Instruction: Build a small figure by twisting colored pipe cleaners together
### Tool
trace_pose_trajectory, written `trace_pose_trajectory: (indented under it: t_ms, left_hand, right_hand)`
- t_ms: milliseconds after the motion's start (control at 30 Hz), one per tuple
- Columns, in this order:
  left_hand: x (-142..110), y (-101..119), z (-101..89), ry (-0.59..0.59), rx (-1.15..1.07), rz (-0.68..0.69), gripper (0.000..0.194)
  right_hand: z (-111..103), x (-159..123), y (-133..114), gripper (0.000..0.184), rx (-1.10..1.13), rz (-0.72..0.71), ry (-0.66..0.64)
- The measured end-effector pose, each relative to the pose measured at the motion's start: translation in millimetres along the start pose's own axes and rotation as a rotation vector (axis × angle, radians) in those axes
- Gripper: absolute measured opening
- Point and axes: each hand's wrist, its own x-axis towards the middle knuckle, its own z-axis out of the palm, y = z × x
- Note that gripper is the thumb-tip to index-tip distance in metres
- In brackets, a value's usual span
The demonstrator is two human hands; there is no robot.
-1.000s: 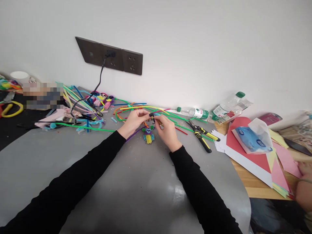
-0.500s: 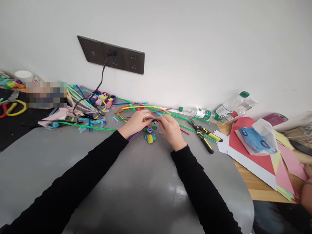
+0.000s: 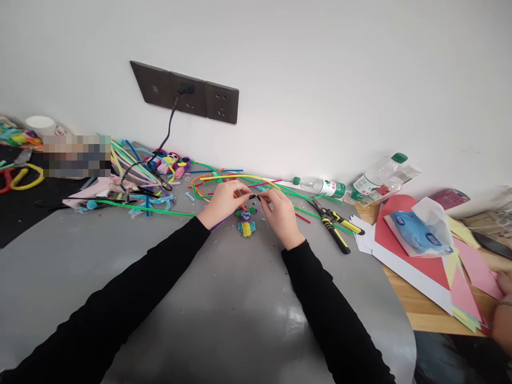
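My left hand is closed, thumb and forefinger pinching a small black piece of pipe cleaner. Close beside it, my right hand also pinches at the black piece, and its fingertips cover most of what they grip. Just below the fingers, a little pipe-cleaner figure in purple, blue, green and yellow lies on the grey table. Behind my hands are long pipe cleaners in yellow, green, orange and other colours.
Yellow-and-black pliers lie right of my hands, near plastic bottles. Farther right are a tissue pack, coloured paper and another person's hand. Finished figures and a black power cord are at the left.
Both hands stay in nearly the same place, with the fingertips shifting slightly around the black piece. The whole view has tilted a little.
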Motion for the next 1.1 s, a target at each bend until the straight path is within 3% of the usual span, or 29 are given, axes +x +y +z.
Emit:
trace_pose_trajectory:
  t_ms: [200,433,733,833,933,1100]
  left_hand:
    - [3,-1,2.7,0.032,-0.456,-0.285,0.048]
    - [1,-2,8.3,0.036,-0.757,-0.43,0.055]
    - [2,-3,3.1,-0.032,-0.79,-0.35,0.045]
    - [2,-1,2.1,-0.052,-0.78,-0.331,0.048]
    - [2,1,1.8,-0.045,-0.774,-0.331,0.051]
    - [3,3,-0.6,0.019,-0.742,-0.346,0.054]
  right_hand:
    - [8,-2,-7,0.016,0.194,0.097,0.055]
    - [6,1,-13,0.014,0.323,0.143,0.131]
    - [3,3,-17,0.012,0.41,0.219,0.167]
    - [2,5,-14,0.016,0.571,0.351,0.155]
    - [1,8,-11,0.024,0.801,0.469,0.061]
    - [-1,10,-10,0.037,1.028,0.551,-0.042]
